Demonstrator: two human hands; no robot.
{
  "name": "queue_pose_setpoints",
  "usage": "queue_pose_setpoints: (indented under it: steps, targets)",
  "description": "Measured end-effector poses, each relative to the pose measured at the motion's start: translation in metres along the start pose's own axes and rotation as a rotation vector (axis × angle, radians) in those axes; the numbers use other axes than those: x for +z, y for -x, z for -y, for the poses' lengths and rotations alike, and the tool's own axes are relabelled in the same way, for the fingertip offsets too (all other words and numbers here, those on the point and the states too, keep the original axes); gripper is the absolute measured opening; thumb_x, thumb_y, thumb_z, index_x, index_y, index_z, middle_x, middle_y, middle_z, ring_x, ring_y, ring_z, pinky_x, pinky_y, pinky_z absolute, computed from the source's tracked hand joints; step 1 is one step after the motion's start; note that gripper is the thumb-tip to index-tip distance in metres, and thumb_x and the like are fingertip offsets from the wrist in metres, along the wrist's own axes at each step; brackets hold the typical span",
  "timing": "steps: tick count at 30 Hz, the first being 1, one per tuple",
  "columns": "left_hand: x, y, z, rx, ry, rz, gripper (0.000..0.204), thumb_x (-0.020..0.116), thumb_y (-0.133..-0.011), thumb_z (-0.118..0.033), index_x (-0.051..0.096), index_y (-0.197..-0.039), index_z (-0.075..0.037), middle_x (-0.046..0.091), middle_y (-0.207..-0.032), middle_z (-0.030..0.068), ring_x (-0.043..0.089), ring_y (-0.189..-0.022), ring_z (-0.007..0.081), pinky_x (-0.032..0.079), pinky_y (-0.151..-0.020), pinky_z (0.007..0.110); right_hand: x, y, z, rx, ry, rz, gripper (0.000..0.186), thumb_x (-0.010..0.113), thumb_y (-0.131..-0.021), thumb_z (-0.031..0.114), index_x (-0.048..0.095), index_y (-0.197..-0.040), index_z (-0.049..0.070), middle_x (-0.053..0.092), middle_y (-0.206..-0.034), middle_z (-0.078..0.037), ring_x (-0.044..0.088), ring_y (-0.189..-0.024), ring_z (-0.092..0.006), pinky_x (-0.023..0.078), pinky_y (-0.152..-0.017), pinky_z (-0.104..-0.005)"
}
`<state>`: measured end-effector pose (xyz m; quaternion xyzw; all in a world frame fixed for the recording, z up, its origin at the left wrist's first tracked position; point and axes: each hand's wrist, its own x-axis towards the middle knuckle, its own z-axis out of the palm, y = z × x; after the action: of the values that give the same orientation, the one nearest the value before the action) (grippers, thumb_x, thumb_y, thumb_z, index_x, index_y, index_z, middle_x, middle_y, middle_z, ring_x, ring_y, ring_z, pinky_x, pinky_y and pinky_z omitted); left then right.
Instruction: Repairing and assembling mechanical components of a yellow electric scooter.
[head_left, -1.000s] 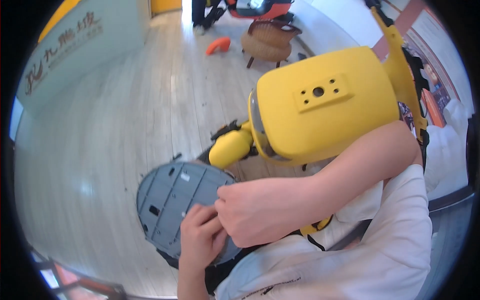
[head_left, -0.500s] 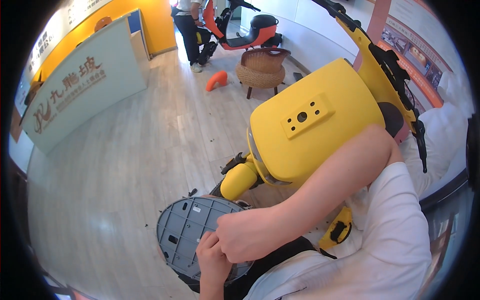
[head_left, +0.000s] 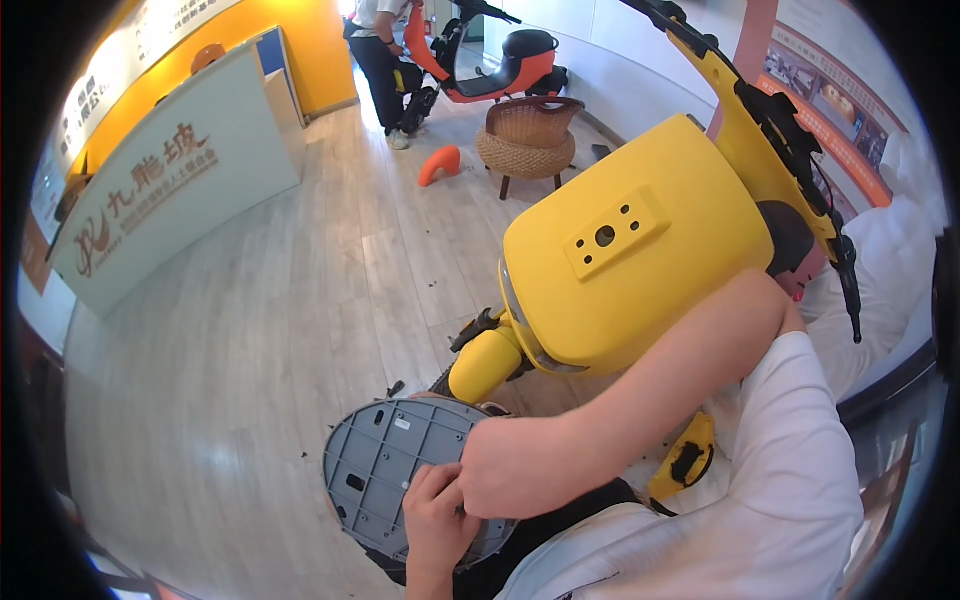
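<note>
Wicker chair (head_left: 526, 152) near orange scooter (head_left: 528, 72)

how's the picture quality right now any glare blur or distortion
Head view: glare patch on the plank floor, lower left; black fisheye rim, with the top edge of the counter bowed. Head view: ribs on the gray panel read clearly, but fine detail where the left hand and right hand meet is hard to make out.

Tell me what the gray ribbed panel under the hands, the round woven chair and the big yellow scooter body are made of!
Gray ribbed panel: probably matte molded plastic; its thin ribs look molded in.
Round woven chair: looks like wicker, natural or synthetic, from its crisscrossed strands.
Yellow scooter body: smooth, softly shiny; painted metal or plastic, I can't tell.
</note>
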<state>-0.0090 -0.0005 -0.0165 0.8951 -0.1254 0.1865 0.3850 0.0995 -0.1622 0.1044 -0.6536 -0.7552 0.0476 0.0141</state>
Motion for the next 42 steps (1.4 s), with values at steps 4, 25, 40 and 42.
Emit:
queue_pose_setpoints:
  steps: [4, 25, 40, 42]
  targets:
    - [-0.001, 0.001, -0.001, -0.041, 0.040, -0.045, 0.028, 0.075, -0.067, 0.002, 0.077, -0.093, -0.004, 0.073, -0.089, 0.0077, 0.066, -0.080, 0.0283, 0.054, -0.071, 0.037, 0.010, 0.002, 0.012, 0.101, -0.102, 0.025, 0.014, 0.070, -0.077, 0.012, 0.067, -0.067, 0.003, 0.067, -0.062, -0.013, 0.070, -0.062, -0.0285, 0.052, -0.053, -0.0395]
    - [0.001, 0.003, -0.001, -0.017, 0.005, -0.031, 0.019, 0.075, -0.073, -0.002, 0.075, -0.092, -0.003, 0.073, -0.091, 0.0097, 0.066, -0.083, 0.0314, 0.054, -0.073, 0.039, 0.044, 0.015, 0.001, 0.173, 0.004, -0.248, 0.035, 0.061, -0.099, 0.029, 0.064, -0.074, 0.005, 0.060, -0.070, -0.007, 0.066, -0.063, -0.0231, 0.050, -0.057, -0.0336]
    - [0.006, 0.002, -0.011, 0.038, -0.137, -0.098, 0.011, 0.073, -0.078, -0.007, 0.068, -0.087, -0.003, 0.070, -0.086, 0.0133, 0.066, -0.078, 0.0374, 0.052, -0.069, 0.044, 0.072, 0.014, 0.033, 0.552, -0.243, -0.573, 0.035, 0.064, -0.098, 0.033, 0.067, -0.073, 0.009, 0.064, -0.069, -0.008, 0.069, -0.064, -0.0276, 0.053, -0.057, -0.0378]
    - [0.003, -0.001, -0.010, 0.056, -0.127, -0.088, 0.012, 0.073, -0.078, -0.008, 0.068, -0.088, -0.003, 0.070, -0.086, 0.0135, 0.066, -0.078, 0.0372, 0.052, -0.068, 0.044, 0.075, 0.017, 0.028, 0.581, -0.280, -0.592, 0.037, 0.064, -0.099, 0.036, 0.068, -0.074, 0.009, 0.064, -0.071, -0.008, 0.069, -0.066, -0.0281, 0.053, -0.057, -0.0382]
